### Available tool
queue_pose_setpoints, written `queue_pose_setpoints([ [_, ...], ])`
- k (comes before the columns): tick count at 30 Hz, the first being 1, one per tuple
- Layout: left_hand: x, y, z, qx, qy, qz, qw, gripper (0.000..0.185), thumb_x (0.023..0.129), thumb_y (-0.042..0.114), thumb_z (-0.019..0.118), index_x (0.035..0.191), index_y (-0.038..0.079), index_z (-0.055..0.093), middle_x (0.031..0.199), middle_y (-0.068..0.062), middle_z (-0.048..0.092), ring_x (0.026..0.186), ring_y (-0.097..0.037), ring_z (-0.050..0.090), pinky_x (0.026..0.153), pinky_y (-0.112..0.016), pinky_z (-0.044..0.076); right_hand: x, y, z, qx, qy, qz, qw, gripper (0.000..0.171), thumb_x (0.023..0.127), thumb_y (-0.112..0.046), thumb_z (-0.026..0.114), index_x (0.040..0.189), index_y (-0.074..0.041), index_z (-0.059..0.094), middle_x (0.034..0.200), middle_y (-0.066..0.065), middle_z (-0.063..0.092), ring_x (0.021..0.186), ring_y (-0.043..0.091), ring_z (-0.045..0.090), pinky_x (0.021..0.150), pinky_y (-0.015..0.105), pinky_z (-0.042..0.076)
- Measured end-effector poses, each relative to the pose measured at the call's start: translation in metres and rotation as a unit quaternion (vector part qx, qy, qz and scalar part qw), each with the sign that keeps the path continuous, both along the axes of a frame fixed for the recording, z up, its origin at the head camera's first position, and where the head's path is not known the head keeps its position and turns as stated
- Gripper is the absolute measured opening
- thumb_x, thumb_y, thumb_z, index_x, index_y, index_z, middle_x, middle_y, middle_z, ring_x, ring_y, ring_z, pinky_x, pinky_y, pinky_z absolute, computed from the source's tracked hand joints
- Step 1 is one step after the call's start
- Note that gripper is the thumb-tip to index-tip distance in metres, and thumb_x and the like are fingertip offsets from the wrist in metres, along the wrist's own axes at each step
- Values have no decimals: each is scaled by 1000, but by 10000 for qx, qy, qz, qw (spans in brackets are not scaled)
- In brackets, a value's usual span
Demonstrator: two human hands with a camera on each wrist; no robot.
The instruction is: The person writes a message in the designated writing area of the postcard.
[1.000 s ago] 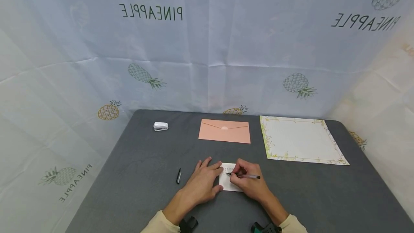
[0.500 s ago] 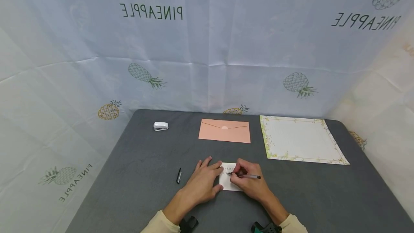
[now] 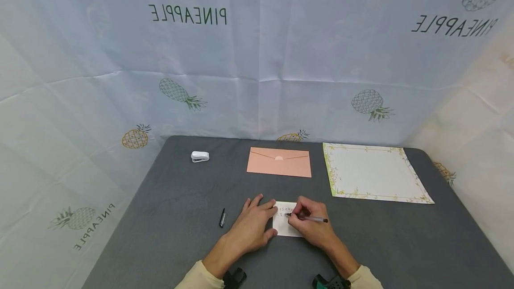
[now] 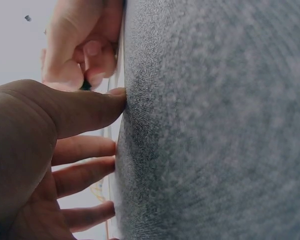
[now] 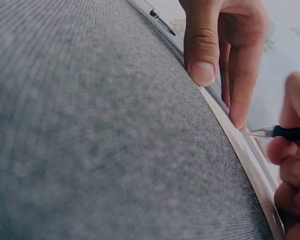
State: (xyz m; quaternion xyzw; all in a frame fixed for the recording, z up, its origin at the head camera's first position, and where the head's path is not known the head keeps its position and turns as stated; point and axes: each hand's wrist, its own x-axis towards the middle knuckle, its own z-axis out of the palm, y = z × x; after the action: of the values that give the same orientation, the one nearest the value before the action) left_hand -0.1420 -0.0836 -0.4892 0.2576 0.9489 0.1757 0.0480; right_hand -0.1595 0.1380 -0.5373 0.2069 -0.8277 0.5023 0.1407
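Note:
A small white sheet of note paper (image 3: 282,227) with rows of handwriting lies on the table. My left hand (image 3: 253,224) rests with spread fingers at the paper's left edge; thumb and fingertips press down there in the left wrist view. My right hand (image 3: 315,226) pinches a gel pen (image 3: 315,219), its tip at the written lines. That hand covers the right part of the paper. The pen's dark grip (image 5: 287,133) and clear tip show in the right wrist view. Left of my left hand lies a black pen cap (image 3: 222,218).
The dark grey table (image 3: 172,235) meets a pineapple-print curtain (image 3: 257,57) at its back edge. A pink envelope (image 3: 278,162) lies beyond the hands. Back right is a large sheet with a floral border (image 3: 373,173); back left, a small white stapler (image 3: 200,156).
My right hand and the pen have shifted slightly to the right over the paper, and more writing shows on the second line. My left hand stays in place.

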Motion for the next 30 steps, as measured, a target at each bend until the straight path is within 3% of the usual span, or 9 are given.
queue_pose_setpoints([
  [8, 0, 0, 0, -6, -27, 18, 10000, 60, 92, 32, 90, 146, 12, 72, 159, -5, 63, 156, -43, 49, 123, -71, 40, -2, 3, -1, 177, -369, -26, 9992, 38, 78, 6, 77, 77, -28, 62, 67, -16, 58, 58, -1, 47, 54, 18, 36],
  [16, 0, 0, 1, 0, -77, 26, 10000, 60, 93, 32, 90, 146, 12, 71, 160, -5, 63, 156, -43, 48, 123, -70, 39, -2, 2, -2, 235, -335, 128, 9991, 37, 76, 7, 77, 76, -27, 61, 64, -17, 53, 56, -2, 43, 53, 17, 31],
  [30, 0, 1, -1, -38, -111, 64, 9999, 60, 94, 33, 89, 147, 12, 71, 160, -5, 63, 157, -43, 47, 125, -70, 38, -2, 3, -1, 295, -312, -56, 9991, 35, 74, 6, 76, 74, -26, 60, 65, -17, 53, 57, -2, 43, 53, 18, 31],
])
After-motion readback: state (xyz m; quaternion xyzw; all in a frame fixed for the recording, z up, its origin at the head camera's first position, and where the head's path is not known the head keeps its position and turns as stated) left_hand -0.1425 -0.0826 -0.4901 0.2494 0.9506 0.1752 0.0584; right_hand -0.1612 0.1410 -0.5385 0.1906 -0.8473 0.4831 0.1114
